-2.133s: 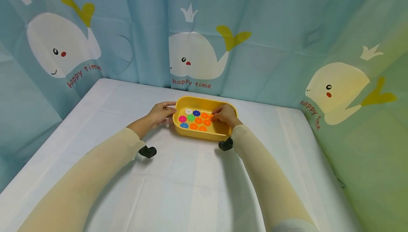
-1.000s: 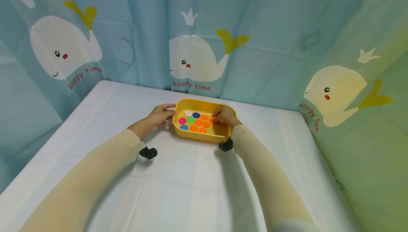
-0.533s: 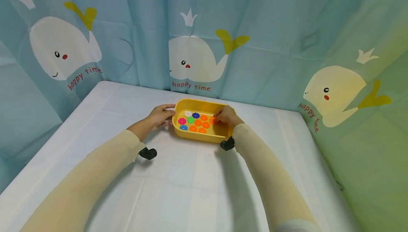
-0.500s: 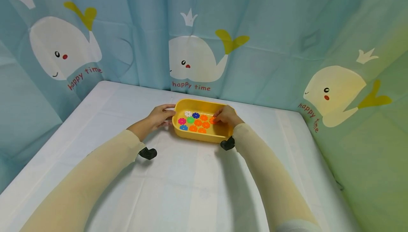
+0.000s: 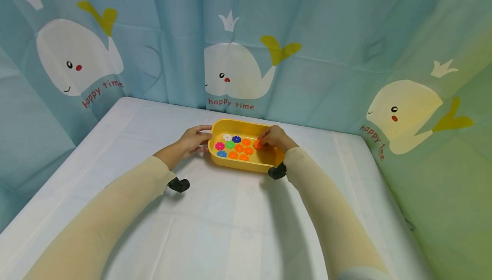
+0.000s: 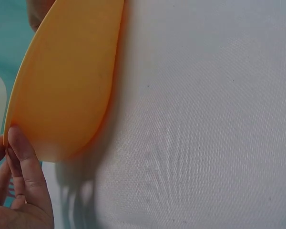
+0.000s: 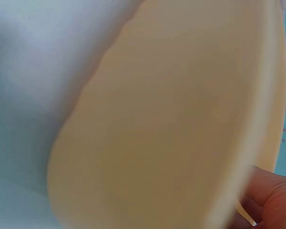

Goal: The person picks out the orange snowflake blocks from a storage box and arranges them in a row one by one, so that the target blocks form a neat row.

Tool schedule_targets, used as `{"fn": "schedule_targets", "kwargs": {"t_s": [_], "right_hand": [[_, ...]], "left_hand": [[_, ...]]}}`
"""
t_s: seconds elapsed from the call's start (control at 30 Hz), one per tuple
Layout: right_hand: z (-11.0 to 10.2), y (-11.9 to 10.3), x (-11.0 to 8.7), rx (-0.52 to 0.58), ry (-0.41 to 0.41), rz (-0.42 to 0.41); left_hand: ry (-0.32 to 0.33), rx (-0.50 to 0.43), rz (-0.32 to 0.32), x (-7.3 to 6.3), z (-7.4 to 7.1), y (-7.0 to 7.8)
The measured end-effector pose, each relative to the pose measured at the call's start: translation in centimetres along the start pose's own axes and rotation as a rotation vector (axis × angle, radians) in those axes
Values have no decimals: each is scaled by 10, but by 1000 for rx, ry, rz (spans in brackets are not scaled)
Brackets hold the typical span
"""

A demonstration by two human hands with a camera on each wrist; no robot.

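A yellow plastic basin stands at the far side of the table in the head view. My left hand holds its left end; the left wrist view shows the thumb against the outer wall by the rim. Inside the basin lie several flower-shaped snowflake discs: orange ones, a white one, a dark blue one, a green one, a pink one and a light blue one. My right hand reaches over the right end, fingertips pinching an orange snowflake disc, which is tilted.
A white cloth covers the table. Behind it hangs a blue curtain with printed whales, close to the basin's back. Black wrist mounts sit under both sleeves.
My right hand has shifted slightly right and up, and the orange snowflake disc at its fingertips now stands tilted. The left hand and basin stay about where they were.
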State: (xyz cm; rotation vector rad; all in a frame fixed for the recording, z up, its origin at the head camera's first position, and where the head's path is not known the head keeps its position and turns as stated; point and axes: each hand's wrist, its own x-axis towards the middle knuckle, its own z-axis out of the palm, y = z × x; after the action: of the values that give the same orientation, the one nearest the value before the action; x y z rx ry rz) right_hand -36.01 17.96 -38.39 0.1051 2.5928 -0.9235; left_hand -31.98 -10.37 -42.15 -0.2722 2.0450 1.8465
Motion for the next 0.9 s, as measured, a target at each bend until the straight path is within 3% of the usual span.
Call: {"fn": "schedule_targets", "kwargs": {"t_s": [0.53, 0.9], "right_hand": [[-22, 2, -10, 149, -65, -33], [-36, 9, -13, 179, -149, -76]], "left_hand": [[-2, -13, -11, -2, 0, 1], [-6, -17, -18, 0, 0, 0]]}}
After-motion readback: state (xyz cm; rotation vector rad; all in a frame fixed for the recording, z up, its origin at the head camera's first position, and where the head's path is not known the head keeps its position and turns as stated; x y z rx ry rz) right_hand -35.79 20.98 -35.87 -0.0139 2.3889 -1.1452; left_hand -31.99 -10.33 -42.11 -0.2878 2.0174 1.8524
